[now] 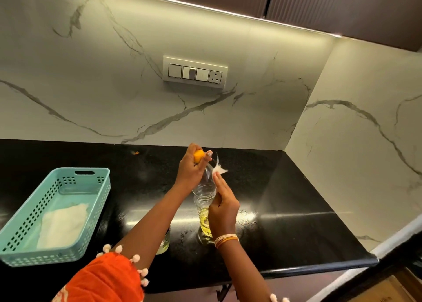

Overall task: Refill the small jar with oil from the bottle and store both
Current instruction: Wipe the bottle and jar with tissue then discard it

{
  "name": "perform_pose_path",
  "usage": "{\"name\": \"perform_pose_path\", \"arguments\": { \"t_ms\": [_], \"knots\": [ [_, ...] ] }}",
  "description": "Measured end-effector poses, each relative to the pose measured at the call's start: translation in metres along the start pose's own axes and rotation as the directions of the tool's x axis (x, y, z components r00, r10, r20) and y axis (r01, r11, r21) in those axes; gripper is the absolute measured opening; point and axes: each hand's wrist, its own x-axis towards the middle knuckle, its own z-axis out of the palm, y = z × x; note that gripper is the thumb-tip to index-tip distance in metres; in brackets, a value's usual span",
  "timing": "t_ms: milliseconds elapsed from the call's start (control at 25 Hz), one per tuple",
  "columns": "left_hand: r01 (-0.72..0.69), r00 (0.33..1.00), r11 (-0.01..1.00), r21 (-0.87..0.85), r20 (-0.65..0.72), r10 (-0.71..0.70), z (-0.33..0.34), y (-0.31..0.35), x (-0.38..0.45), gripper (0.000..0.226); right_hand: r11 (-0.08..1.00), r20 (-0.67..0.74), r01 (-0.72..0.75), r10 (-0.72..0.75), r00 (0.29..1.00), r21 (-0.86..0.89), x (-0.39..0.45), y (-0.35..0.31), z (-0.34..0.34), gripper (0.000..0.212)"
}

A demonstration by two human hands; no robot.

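Fingers of my left hand (194, 164) curl round the orange cap (198, 156) at the bottle's top, a grip clamped on it, which I judge is for twisting the cap, though I cannot tell whether it is going on or coming off. My right hand (222, 207) wraps the bottle (204, 195) at its middle to steady it against that twist, and its fingertips also pinch a white wisp (219, 169), perhaps tissue or a torn seal, just beside the neck. Going by size: the black table (285, 210) carries everything, backed by a marbled wall (114, 84) with a switch plate (195, 72). At the table's left stands a teal basket (13, 253) with a white cloth (61, 224) lying in it, likely the storage spot, since it sits open and within reach. The bottle stands upright near the table's middle, clear plastic with yellow oil low in it, so upright keeps the oil from spilling while the cap is handled. The jar (164, 241) sits on the table between basket and bottle, mostly hidden under my left forearm; it holds something pale yellow, but how full I cannot say.
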Motion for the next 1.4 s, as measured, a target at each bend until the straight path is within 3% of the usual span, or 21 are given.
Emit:
{"name": "perform_pose_path", "arguments": {
  "t_ms": [200, 320, 400, 480, 560, 680, 880, 960, 1040, 1160, 1280, 1400],
  "knots": [
    [0.084, 0.996, 0.985, -0.148, -0.01, -0.087, -0.01, -0.007, 0.002, 0.018, 0.988, 0.064, -0.101, 0.109, 0.992, -0.118, -0.014, 0.034, -0.002, 0.039],
    [0.105, 0.993, 0.973, -0.205, -0.027, -0.112, -0.01, -0.004, -0.001, 0.015, 0.983, 0.002, -0.179, 0.179, 0.984, -0.037, -0.003, 0.035, -0.008, 0.034],
    [0.101, 0.989, 0.967, -0.234, -0.086, -0.124, -0.006, -0.005, -0.004, 0.015, 0.99, 0.084, -0.138, 0.137, 0.987, 0.001, 0.002, 0.022, -0.004, 0.034],
    [0.126, 0.974, 0.967, -0.222, -0.156, -0.163, -0.004, -0.004, -0.004, 0.021, 0.996, 0.195, -0.087, 0.081, 0.977, 0.021, -0.005, 0.017, 0.006, 0.037],
    [0.132, 0.967, 0.968, -0.216, -0.188, -0.173, -0.005, -0.006, -0.002, 0.032, 0.996, 0.17, -0.086, 0.085, 0.982, -0.003, -0.019, 0.03, 0.014, 0.037],
    [0.109, 0.962, 0.967, -0.231, -0.219, -0.161, -0.009, -0.007, -0.006, 0.037, 0.986, 0.093, -0.155, 0.16, 0.983, -0.062, -0.042, 0.062, 0.009, 0.035],
    [0.108, 0.966, 0.97, -0.22, -0.206, -0.154, -0.019, -0.013, -0.003, 0.04, 0.939, 0.21, -0.244, 0.297, 0.932, -0.244, -0.052, 0.086, -0.01, 0.029],
    [0.113, 0.966, 0.97, -0.215, -0.204, -0.158, -0.02, -0.012, -0.002, 0.04, 0.925, 0.157, -0.311, 0.348, 0.924, -0.219, -0.036, 0.079, -0.014, 0.025],
    [0.113, 0.964, 0.972, -0.206, -0.213, -0.158, -0.02, -0.013, -0.002, 0.038, 0.958, 0.053, -0.246, 0.256, 0.965, -0.146, -0.02, 0.056, -0.01, 0.028],
    [0.127, 0.957, 0.976, -0.177, -0.235, -0.168, -0.022, -0.014, -0.005, 0.034, 0.993, 0.076, -0.009, 0.017, 0.997, -0.116, -0.017, 0.026, 0.006, 0.043],
    [0.153, 0.945, 0.97, -0.189, -0.261, -0.2, -0.026, -0.017, -0.006, 0.03, 0.967, 0.047, -0.073, 0.087, 0.995, -0.245, -0.04, 0.043, 0.014, 0.055],
    [0.176, 0.937, 0.958, -0.226, -0.261, -0.233, -0.032, -0.02, -0.008, 0.029, 0.934, 0.046, -0.203, 0.226, 0.973, -0.295, -0.066, 0.071, 0.004, 0.049]
  ]
}}
